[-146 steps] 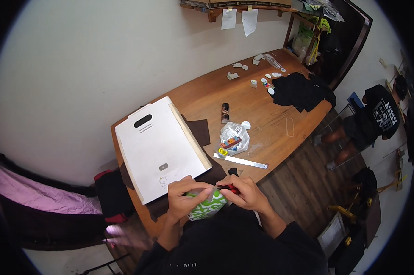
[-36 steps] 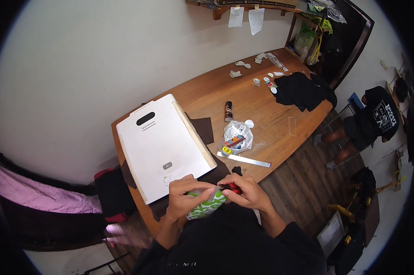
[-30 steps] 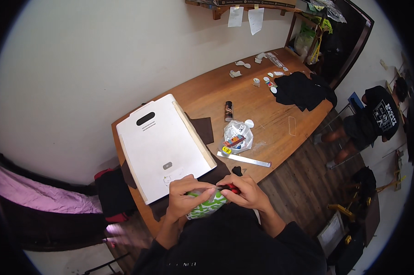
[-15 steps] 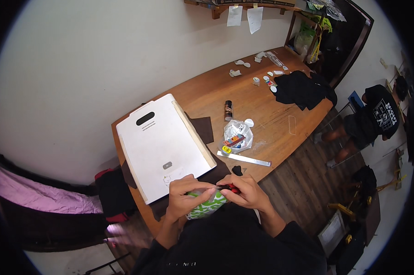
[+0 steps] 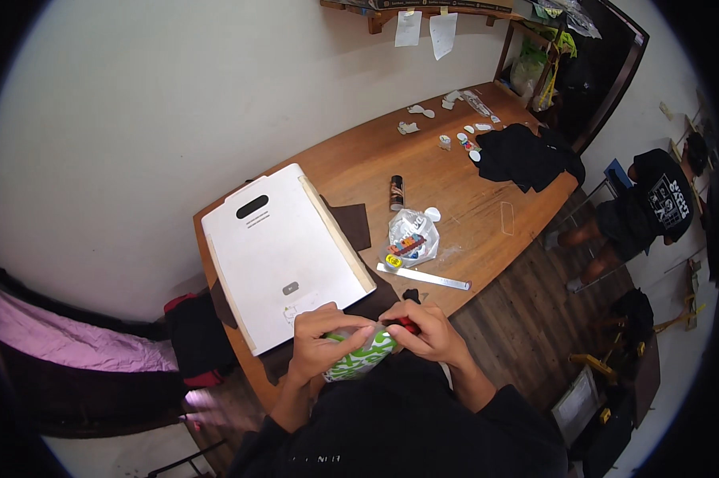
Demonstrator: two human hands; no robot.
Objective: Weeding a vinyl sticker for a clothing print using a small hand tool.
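Observation:
A green-and-white patterned plastic package sits close against my body at the table's near edge. My left hand is closed in a pinch on its upper edge, thumb laid across the front. My right hand is closed too, thumb and finger pinching at the package's top edge beside the left fingertips. A red-and-black thing shows between the right fingers, mostly hidden, so its kind is unclear. The package's lower part is cut off by my dark shirt.
A large white board lies at left over dark cloth. Ahead are a metal ruler, yellow tape measure, white plastic bag and dark can. Black cloth lies farther off. A person is at right.
My hands stay at the package with slight finger movement. The right fingers have shifted a little, and the green print between the hands shows slightly more.

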